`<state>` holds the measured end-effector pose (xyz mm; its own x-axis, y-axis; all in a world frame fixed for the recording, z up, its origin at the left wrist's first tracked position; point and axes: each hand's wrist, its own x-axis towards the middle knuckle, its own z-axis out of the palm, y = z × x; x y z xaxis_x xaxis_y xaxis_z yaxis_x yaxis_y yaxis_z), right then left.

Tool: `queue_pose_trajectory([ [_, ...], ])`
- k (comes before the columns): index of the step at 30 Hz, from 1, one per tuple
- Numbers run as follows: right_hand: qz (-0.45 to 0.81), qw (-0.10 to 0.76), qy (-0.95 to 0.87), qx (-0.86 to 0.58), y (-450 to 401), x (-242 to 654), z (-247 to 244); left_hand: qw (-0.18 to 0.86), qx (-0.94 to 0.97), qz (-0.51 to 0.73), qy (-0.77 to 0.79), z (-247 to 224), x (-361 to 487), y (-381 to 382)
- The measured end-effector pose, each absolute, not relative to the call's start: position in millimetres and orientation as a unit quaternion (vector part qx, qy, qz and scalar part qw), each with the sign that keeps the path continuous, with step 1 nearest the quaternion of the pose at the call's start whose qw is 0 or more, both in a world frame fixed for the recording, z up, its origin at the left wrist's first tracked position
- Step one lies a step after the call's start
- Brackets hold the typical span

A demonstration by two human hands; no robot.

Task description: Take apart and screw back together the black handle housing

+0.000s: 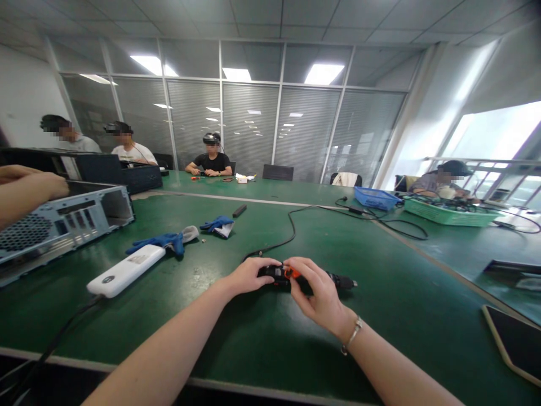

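Note:
A slim black corded power tool [340,281] with an orange part lies sideways on the green table [236,338], its metal tip pointing right. It looks like an electric screwdriver, but its exact kind is partly hidden by my fingers. My left hand [249,276] is closed round the tool's left end, thumb in front and fingers on top. At the tool's middle, my right hand [316,290] grips the orange part between thumb and fingers. A black cord [291,225] runs across the table to behind my left hand.
To the left are a white power bank [127,270] with a cable, blue gloves [163,242] and a computer case [84,214] with another person's hand [34,183] over it. Blue basket [376,198], green basket [450,213] and phone [518,344] lie right. Several people sit around.

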<state>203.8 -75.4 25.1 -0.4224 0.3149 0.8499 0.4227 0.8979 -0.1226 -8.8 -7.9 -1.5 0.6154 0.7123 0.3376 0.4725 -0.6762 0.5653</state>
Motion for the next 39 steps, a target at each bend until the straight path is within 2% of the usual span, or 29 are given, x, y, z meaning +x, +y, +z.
queue_pose_trajectory([
  [5,-0.095,0.521,-0.813,-0.241,-70.6,205.6,22.9,0.219,0.872,0.275,0.340,-0.2,-8.5,-8.8],
  [12,-0.051,0.507,-0.833,-0.216,-74.7,204.0,25.3,0.213,0.873,0.280,0.337,-1.7,-9.7,-7.8],
  [18,-0.102,0.524,-0.806,-0.254,-71.6,206.2,23.8,0.215,0.874,0.279,0.336,-0.6,-9.5,-8.2],
  [25,-0.032,0.524,-0.820,-0.228,-72.0,206.4,22.3,0.216,0.876,0.276,0.333,-0.1,-9.2,-8.4],
  [31,-0.090,0.533,-0.799,-0.264,-69.1,205.9,20.4,0.206,0.876,0.274,0.338,-2.6,-9.0,-6.8],
  [39,-0.024,0.522,-0.816,-0.247,-71.3,206.6,20.4,0.218,0.872,0.276,0.340,0.3,-8.9,-9.2],
])
